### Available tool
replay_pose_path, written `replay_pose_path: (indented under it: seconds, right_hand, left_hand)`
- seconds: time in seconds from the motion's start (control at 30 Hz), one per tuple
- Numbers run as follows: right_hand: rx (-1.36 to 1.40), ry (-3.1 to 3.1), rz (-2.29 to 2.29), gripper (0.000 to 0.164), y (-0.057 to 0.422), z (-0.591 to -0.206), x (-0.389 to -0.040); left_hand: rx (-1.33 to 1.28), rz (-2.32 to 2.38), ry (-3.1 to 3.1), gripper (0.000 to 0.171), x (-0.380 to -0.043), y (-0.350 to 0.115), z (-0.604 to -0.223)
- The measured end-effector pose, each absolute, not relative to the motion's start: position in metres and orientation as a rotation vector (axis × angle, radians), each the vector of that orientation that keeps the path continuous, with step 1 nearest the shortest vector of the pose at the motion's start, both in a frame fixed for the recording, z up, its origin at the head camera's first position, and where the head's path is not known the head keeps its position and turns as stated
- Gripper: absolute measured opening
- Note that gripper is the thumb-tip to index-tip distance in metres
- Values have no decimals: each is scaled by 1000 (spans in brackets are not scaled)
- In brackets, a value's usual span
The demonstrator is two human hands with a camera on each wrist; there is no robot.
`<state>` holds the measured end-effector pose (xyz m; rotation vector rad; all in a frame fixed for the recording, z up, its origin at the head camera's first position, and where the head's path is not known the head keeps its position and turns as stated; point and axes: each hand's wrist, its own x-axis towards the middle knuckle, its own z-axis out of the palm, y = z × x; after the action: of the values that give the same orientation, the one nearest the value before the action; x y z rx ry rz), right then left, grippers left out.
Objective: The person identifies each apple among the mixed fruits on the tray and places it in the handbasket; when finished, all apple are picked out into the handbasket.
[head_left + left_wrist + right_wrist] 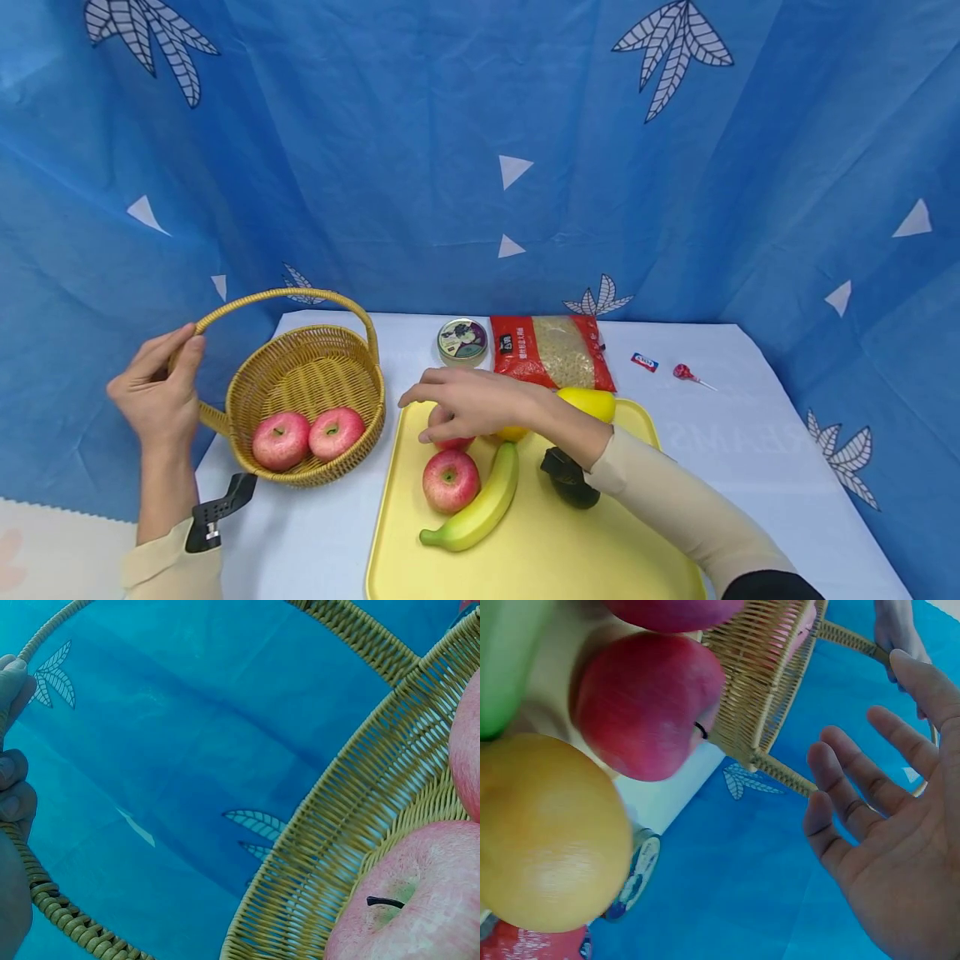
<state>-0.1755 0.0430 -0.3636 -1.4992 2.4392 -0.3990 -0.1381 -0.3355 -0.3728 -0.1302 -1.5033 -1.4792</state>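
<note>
My left hand (159,390) grips the arched handle of a yellow wicker basket (303,367) at the left. Two red apples lie inside, the left apple (281,442) beside the right apple (337,432). Over the left part of a yellow tray (600,550) hovers my right hand (472,404), its fingers spread and slightly bent, holding nothing in the right wrist view. Below it sits an apple (420,900)-like red apple (454,443), partly hidden. Next to that are another apple (451,482), a banana (483,508) and a round orange fruit (551,832).
Farther right on the tray lie a yellow fruit (588,404) and a dark green object (573,483), both partly covered by the right arm. Behind the tray stand a round tin (462,340) and a red bag (517,350). A small wrapped candy (644,362) and a lollipop (682,372) lie right of them.
</note>
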Motion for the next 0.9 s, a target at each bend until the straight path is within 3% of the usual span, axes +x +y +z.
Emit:
replay_pose_path:
  seconds: [0.9]
  right_hand:
    - [-1419,2285,-542,54,74,-394,-164]
  left_hand:
    - [-138,-1484,-1498,17,-137,-335,-372]
